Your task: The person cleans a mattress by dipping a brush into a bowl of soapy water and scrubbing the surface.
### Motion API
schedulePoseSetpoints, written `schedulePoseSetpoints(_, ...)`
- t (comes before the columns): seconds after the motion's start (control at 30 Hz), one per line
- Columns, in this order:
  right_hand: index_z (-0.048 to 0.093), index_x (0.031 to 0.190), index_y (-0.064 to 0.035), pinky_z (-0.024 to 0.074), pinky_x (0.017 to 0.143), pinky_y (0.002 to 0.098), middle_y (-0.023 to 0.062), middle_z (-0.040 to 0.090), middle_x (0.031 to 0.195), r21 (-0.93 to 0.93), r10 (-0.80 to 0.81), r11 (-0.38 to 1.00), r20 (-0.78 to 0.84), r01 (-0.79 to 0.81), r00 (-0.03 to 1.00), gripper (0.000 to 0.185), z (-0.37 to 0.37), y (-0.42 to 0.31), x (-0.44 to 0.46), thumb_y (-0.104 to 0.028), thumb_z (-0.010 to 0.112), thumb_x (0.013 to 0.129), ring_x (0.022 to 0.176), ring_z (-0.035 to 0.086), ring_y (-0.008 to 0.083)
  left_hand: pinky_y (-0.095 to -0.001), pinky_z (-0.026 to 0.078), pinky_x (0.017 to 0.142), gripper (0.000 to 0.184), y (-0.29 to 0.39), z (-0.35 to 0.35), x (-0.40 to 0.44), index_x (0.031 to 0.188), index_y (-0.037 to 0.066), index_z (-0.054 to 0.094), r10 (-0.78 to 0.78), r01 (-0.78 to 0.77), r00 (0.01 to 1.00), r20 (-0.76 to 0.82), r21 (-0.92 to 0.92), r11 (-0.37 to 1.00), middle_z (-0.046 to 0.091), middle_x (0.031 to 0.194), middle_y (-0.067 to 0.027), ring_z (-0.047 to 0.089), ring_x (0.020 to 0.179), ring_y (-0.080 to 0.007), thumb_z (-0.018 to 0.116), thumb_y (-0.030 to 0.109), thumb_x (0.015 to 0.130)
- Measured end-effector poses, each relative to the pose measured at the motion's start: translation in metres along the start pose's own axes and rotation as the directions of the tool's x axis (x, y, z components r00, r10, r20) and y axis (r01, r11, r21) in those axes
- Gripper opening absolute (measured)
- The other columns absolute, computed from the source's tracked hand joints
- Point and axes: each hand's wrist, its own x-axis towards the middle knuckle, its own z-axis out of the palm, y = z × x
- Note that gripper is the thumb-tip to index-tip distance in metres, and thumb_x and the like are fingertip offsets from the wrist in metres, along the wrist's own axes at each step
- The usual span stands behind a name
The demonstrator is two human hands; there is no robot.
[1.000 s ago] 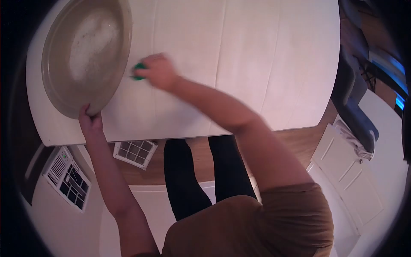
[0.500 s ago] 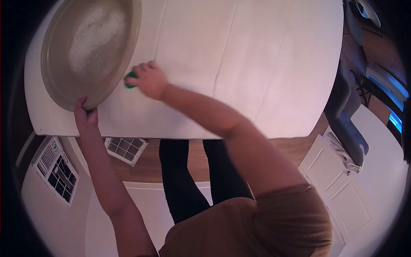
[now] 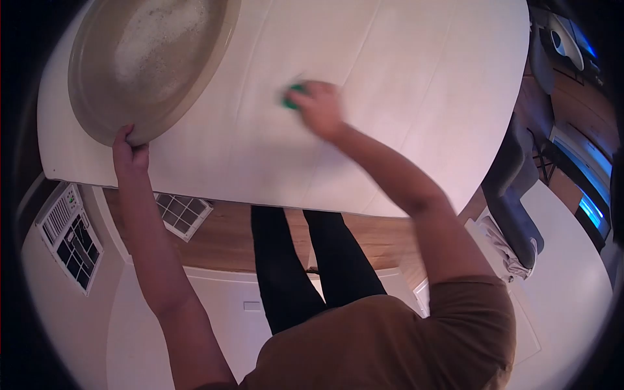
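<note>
A large oval, grey-beige basin (image 3: 218, 45) stands at the left on a broad pale surface (image 3: 383, 78) with long seam lines, like a mattress. Whitish foam (image 3: 159, 32) floats on the water inside. At the basin's near end, my left hand (image 3: 132, 151) is closed around the rim. Out on the pale surface, right of the basin, my right hand (image 3: 320, 110) grips a small green scrubber (image 3: 294, 96). Motion blurs the scrubber, so I cannot tell whether it is a sponge or a brush. A greyish damp-looking patch shows below that hand.
Below the near edge, a white grid panel (image 3: 183, 216) lies by the wooden floor (image 3: 224, 237). A white vented unit (image 3: 70, 239) is at the left. On the right are a dark grey chair (image 3: 510, 195) and a crumpled cloth (image 3: 506, 250).
My right hand has swept the green scrubber rightward and slightly away, from beside the basin to the middle of the pale surface. My left hand has kept its hold on the rim.
</note>
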Motion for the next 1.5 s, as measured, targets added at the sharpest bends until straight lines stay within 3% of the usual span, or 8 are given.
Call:
schedulePoseSetpoints(0.17, 0.061, 0.102, -0.0256, 0.0391, 0.088, 0.0445, 0.0089, 0.058, 0.103, -0.004, -0.111, 0.994, 0.120, 0.113, 0.987, 0.029, 0.061, -0.104, 0.097, -0.010, 0.053, 0.079, 0.102, 0.056, 0.0296, -0.0435, 0.050, 0.094, 0.045, 0.002, -0.006, 0.011, 0.120, -0.004, 0.044, -0.031, 0.030, 1.000, 0.003, 0.064, 0.998, 0.053, 0.118, -0.0143, 0.055, 0.108, -0.0282, 0.060, -0.002, 0.078)
schedulePoseSetpoints(0.43, 0.063, 0.107, -0.0220, 0.0401, 0.087, 0.0463, 0.0068, 0.061, 0.105, -0.529, 0.449, 0.800, 0.217, -0.282, 0.867, 0.040, -0.131, 0.105, -0.130, -0.009, 0.068, 0.070, 0.103, 0.055, 0.0290, -0.0417, 0.051, 0.092, 0.045, -0.008, 0.000, -0.003, 0.120, -0.003, 0.044, -0.010, 0.013, 0.999, 0.040, -0.079, 0.997, 0.053, 0.117, -0.0128, 0.055, 0.108, -0.0272, 0.060, -0.004, 0.077)
schedulePoseSetpoints(0.6, 0.063, 0.099, -0.0219, 0.0387, 0.090, 0.0468, 0.0109, 0.060, 0.106, 0.071, -0.061, 0.996, 0.142, 0.051, 0.988, 0.029, 0.022, -0.049, 0.056, -0.007, 0.057, 0.074, 0.105, 0.054, 0.0312, -0.0415, 0.052, 0.091, 0.045, -0.002, 0.008, -0.014, 0.119, -0.003, 0.044, -0.026, 0.026, 1.000, 0.010, -0.041, 0.999, 0.053, 0.117, -0.0126, 0.056, 0.107, -0.0267, 0.061, -0.004, 0.077)
schedulePoseSetpoints(0.7, 0.062, 0.100, -0.0249, 0.0397, 0.088, 0.0467, 0.0099, 0.059, 0.100, -0.044, -0.154, 0.986, 0.141, 0.162, 0.978, 0.028, 0.063, -0.116, 0.106, -0.010, 0.056, 0.076, 0.101, 0.057, 0.0295, -0.0408, 0.052, 0.092, 0.046, 0.002, 0.010, -0.012, 0.119, -0.004, 0.044, -0.031, 0.031, 1.000, 0.003, 0.004, 1.000, 0.053, 0.117, -0.0130, 0.056, 0.107, -0.0267, 0.061, -0.002, 0.077)
schedulePoseSetpoints(0.8, 0.062, 0.100, -0.0247, 0.0404, 0.085, 0.0465, 0.0092, 0.059, 0.099, 0.080, -0.072, 0.995, 0.101, 0.064, 0.992, 0.030, 0.015, -0.048, 0.040, -0.008, 0.057, 0.076, 0.101, 0.056, 0.0284, -0.0404, 0.052, 0.092, 0.047, 0.001, 0.002, -0.005, 0.120, -0.004, 0.043, -0.054, 0.054, 0.998, 0.013, 0.024, 0.998, 0.053, 0.118, -0.0134, 0.056, 0.107, -0.0270, 0.061, -0.001, 0.078)
schedulePoseSetpoints(0.97, 0.063, 0.106, -0.0205, 0.0409, 0.082, 0.0454, 0.0090, 0.061, 0.107, -0.448, 0.315, 0.877, 0.269, -0.171, 0.910, 0.040, -0.122, 0.102, -0.147, -0.012, 0.071, 0.068, 0.102, 0.056, 0.0296, -0.0406, 0.051, 0.093, 0.047, -0.003, 0.003, -0.010, 0.121, -0.005, 0.043, -0.037, 0.037, 0.999, -0.020, -0.007, 0.999, 0.053, 0.118, -0.0138, 0.056, 0.107, -0.0269, 0.061, -0.001, 0.078)
schedulePoseSetpoints(1.2, 0.060, 0.097, -0.0227, 0.0391, 0.087, 0.0460, 0.0114, 0.057, 0.098, 0.110, -0.124, 0.986, -0.010, 0.125, 0.992, 0.024, 0.046, -0.073, 0.085, -0.011, 0.054, 0.077, 0.100, 0.054, 0.0321, -0.0410, 0.050, 0.095, 0.045, -0.002, 0.004, -0.009, 0.120, -0.005, 0.043, -0.026, 0.026, 1.000, 0.015, -0.026, 0.999, 0.052, 0.118, -0.0140, 0.055, 0.109, -0.0271, 0.061, -0.003, 0.078)
schedulePoseSetpoints(1.5, 0.064, 0.106, -0.0237, 0.0398, 0.084, 0.0472, 0.0099, 0.059, 0.106, -0.322, 0.126, 0.944, 0.143, -0.075, 0.982, 0.037, -0.080, 0.085, -0.086, -0.010, 0.064, 0.072, 0.102, 0.055, 0.0308, -0.0410, 0.049, 0.097, 0.048, -0.001, 0.000, -0.007, 0.123, -0.005, 0.043, -0.053, 0.053, 0.999, -0.003, -0.015, 0.998, 0.052, 0.120, -0.0138, 0.054, 0.111, -0.0280, 0.061, -0.002, 0.079)
